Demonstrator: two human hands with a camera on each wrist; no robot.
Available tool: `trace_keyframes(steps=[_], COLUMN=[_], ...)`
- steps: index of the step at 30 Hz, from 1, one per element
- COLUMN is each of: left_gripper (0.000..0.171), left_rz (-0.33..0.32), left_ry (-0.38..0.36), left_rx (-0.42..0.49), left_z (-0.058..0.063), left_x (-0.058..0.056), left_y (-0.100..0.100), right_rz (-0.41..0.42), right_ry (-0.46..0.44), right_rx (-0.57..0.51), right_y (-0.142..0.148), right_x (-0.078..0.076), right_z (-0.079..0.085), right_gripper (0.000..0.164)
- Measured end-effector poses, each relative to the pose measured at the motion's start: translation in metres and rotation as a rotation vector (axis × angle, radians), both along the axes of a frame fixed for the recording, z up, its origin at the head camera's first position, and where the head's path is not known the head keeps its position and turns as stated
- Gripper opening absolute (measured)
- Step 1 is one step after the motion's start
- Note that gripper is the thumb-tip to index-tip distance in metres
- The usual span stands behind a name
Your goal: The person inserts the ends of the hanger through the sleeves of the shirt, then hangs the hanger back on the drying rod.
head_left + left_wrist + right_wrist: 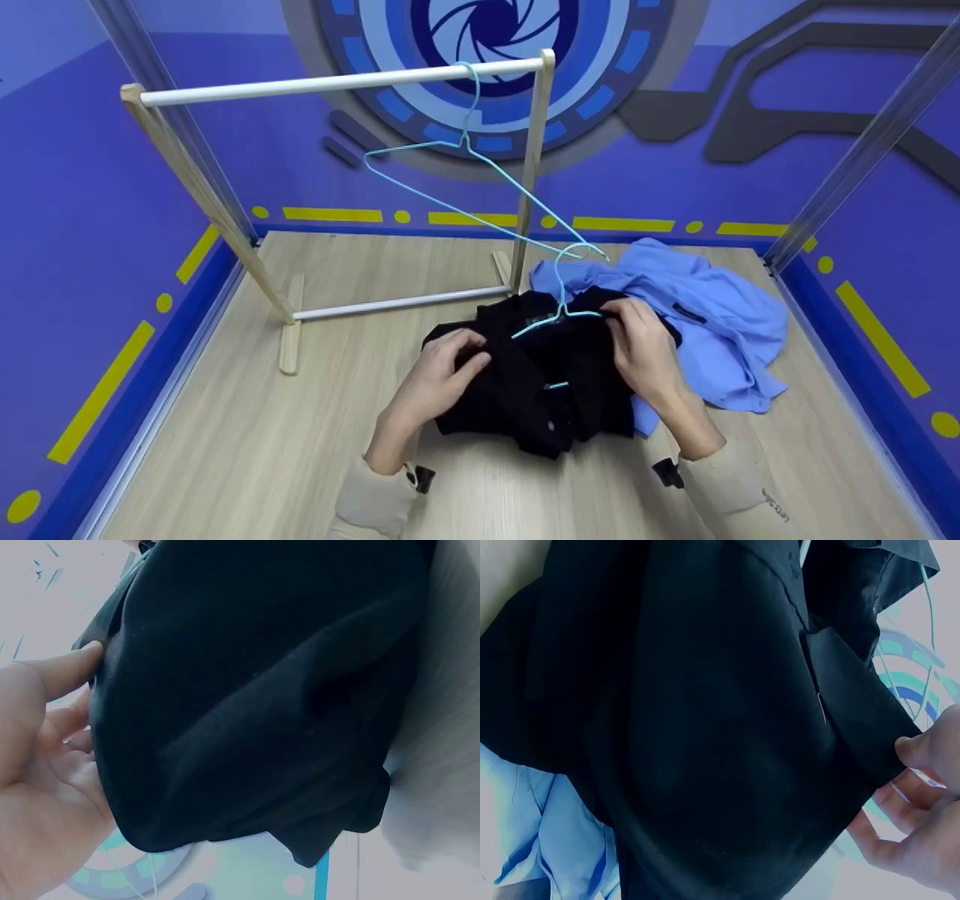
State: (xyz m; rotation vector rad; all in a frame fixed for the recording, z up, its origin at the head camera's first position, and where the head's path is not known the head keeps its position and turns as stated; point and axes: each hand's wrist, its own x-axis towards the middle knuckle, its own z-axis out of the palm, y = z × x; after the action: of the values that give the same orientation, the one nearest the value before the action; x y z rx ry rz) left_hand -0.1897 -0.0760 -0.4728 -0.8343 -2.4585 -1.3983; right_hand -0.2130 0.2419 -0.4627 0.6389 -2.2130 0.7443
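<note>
A black collared shirt (480, 401) lies bunched at the front of the table, a light-blue wire hanger (561, 281) inside it with its hook standing out of the neck. My left hand (433, 379) holds the shirt's left shoulder; in the left wrist view, the thumb lies on the black cloth (240, 720) and the fingers go behind its edge. On the other side, my right hand (646, 349) pinches the shirt near the hanger's right arm. In the right wrist view the thumb presses the edge of a black flap (855, 705), fingers underneath.
A wooden rack with a white top bar (300, 85) stands at the back left. Another light-blue hanger (466, 141) hangs from that bar, reaching down close to the shirt. A crumpled blue garment (735, 330) lies behind and right. Blue walls (885, 247) enclose the table.
</note>
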Motion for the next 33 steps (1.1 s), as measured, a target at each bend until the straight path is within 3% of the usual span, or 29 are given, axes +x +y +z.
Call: trace_keyframes(steps=[8, 14, 19, 26, 33], left_gripper=[0.027, 0.02, 0.013, 0.008, 0.007], left_rz=[-0.038, -0.09, -0.091, -0.036, -0.001], left_ry=[-0.074, -0.088, -0.028, 0.107, 0.153], left_rx=[-0.011, 0.012, 0.053, 0.128, 0.178], left_z=[0.003, 0.001, -0.001, -0.005, -0.005], left_x=[0.0, -0.001, -0.002, -0.002, 0.0], left_y=[-0.011, -0.015, -0.015, -0.014, -0.019], right_rz=[-0.006, 0.001, 0.016, 0.017, 0.051], right_ry=[0.04, 0.033, 0.026, -0.007, -0.043], right_rx=[-0.021, -0.037, -0.056, -0.071, -0.102], right_y=[0.001, 0.002, 0.002, -0.001, 0.003], right_x=[0.0, 0.0, 0.0, 0.001, 0.0], right_z=[0.005, 0.007, 0.009, 0.011, 0.011], right_gripper=[0.021, 0.02, 0.018, 0.018, 0.025])
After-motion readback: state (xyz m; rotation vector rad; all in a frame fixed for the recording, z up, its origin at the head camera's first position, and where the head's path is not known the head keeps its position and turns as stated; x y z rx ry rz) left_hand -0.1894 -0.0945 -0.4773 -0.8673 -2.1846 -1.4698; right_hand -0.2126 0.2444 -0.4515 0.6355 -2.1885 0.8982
